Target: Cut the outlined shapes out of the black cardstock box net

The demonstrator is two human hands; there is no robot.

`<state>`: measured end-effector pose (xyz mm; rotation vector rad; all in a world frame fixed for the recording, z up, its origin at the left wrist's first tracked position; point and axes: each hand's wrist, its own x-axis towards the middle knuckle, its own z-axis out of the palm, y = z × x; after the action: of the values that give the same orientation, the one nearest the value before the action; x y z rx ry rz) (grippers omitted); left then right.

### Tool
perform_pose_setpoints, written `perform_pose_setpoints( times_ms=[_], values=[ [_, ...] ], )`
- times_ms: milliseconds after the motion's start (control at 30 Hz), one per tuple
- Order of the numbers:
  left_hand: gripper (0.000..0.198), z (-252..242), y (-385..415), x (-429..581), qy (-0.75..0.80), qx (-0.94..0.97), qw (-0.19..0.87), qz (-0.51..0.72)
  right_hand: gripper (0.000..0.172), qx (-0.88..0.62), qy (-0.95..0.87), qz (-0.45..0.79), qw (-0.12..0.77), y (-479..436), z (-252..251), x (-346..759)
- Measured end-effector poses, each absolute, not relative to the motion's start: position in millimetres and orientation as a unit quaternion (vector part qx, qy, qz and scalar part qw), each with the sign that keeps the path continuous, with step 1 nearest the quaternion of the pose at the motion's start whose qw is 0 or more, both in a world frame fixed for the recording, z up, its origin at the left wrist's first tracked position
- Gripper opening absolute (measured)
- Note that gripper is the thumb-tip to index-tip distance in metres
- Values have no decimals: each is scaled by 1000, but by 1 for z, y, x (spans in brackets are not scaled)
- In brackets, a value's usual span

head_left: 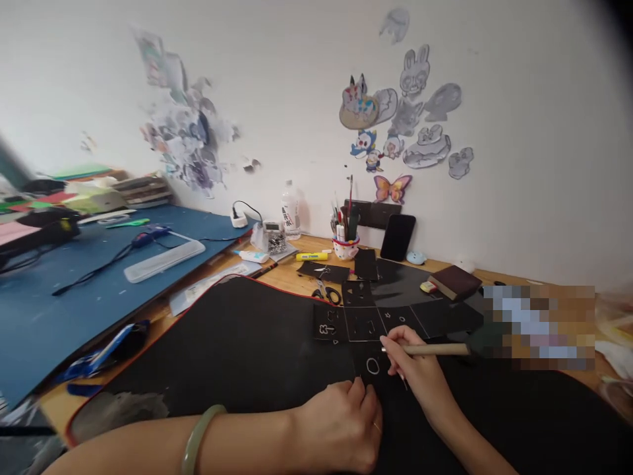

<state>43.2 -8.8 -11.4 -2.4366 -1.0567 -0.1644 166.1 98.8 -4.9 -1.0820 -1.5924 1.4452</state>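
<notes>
My right hand (414,369) is closed on a wooden-handled foam brush (448,348) whose dark head points right, held level above a cross-shaped black card (368,323) with small cut-out shapes. The hand hovers over the card's lower panel with an oval cut-out (372,366). My left hand (341,425), with a green bangle (200,435) on the wrist, rests on the black mat (237,349) with fingers curled, its fingertips touching the bottom edge of that panel.
Scissors (322,290) lie behind the card. A pen cup (345,245), a dark phone (398,237), a water bottle (290,211), a yellow marker (311,256) and a brown book (455,282) stand along the wall. A blue mat (74,284) with cables lies left.
</notes>
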Motion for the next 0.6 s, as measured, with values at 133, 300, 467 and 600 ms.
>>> perform_pose_setpoints(
  times_ms=[133, 300, 467, 600],
  values=[
    [27, -12, -7, 43, -364, -882, 281, -101, 30, -438, -648, 536, 318, 101, -5, 163],
    [32, -30, -2, 47, -401, -854, 309, -125, 25, -436, -685, 525, 256, 104, 0, 162],
    [29, -49, 4, 47, -367, -856, 359, -56, 26, -465, -699, 503, 206, 111, 3, 162],
    [34, -42, 15, 43, -352, -840, 410, -51, 31, -476, -675, 520, 218, 117, 2, 161]
  ],
)
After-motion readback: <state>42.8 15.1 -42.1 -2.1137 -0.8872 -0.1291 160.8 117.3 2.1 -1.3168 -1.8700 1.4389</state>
